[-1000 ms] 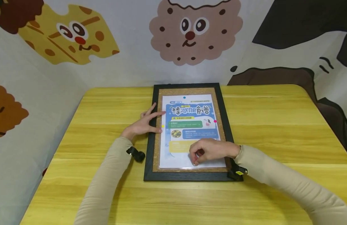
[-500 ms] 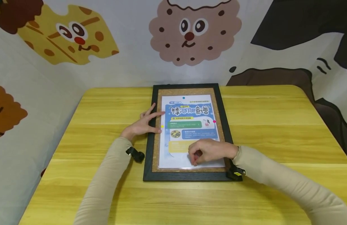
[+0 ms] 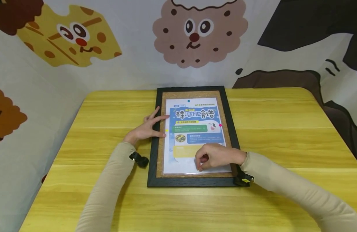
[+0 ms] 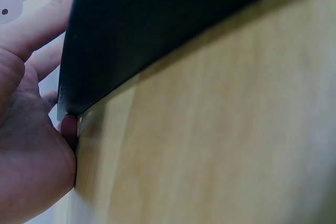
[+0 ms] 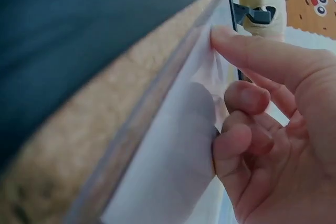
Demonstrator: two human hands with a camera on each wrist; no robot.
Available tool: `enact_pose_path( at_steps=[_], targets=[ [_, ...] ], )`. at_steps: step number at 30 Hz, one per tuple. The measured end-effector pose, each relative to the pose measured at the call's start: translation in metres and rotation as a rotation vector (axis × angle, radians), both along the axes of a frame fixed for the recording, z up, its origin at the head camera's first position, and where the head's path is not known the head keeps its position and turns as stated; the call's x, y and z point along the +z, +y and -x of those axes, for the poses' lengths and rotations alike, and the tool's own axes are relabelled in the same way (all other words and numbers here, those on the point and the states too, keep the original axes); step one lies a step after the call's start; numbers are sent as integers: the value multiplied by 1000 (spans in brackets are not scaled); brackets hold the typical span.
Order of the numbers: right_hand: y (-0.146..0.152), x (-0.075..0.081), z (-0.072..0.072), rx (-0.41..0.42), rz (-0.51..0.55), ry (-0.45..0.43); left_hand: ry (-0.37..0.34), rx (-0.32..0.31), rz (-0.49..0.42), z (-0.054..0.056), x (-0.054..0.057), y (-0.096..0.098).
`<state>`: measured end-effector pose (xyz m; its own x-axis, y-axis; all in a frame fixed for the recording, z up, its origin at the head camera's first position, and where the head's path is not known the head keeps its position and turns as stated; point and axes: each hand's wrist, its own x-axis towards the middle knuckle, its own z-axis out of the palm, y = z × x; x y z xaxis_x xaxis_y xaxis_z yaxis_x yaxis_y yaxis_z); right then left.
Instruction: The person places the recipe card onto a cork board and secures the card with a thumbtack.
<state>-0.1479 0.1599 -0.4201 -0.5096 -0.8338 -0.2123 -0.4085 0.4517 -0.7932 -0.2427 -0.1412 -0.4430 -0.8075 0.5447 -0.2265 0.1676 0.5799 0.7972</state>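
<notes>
In the head view, a printed sheet (image 3: 178,165) lies on a black-framed cork board (image 3: 191,93). Small coloured dots, resembling pin heads, sit at its edges: blue (image 3: 188,101), pink (image 3: 220,125) and yellow (image 3: 166,130). My left hand (image 3: 144,129) spreads over the frame's left side, thumb and a finger touching the sheet's left edge on either side of the yellow dot. My right hand (image 3: 214,156) has curled fingers, its thumb and index tips together at the sheet's lower part. Anything between them is hidden. The right wrist view shows one fingertip (image 5: 220,34) against the sheet.
The board rests on a yellow wood-grain table (image 3: 108,109), its far edge near a wall hanging (image 3: 132,61) with cartoon food figures. A black strap device (image 3: 140,159) is on the left wrist, another (image 3: 243,178) on the right. Tabletop extends on both sides of the board.
The whole head view shifts very slightly left. My left hand stays in place; my right hand and its fingertips move only minutely at the sheet's lower part.
</notes>
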Motion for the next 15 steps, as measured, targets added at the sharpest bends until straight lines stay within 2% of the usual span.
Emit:
enact_pose_path(
  at_steps=[8, 12, 15],
  targets=[
    [9, 1, 8, 112, 57, -51, -16, 9, 1, -1, -1, 0],
    [16, 5, 13, 77, 48, -57, -12, 5, -9, -2, -2, -1],
    [24, 10, 15, 8, 4, 26, 1, -2, -5, -3, -2, 0]
  ],
)
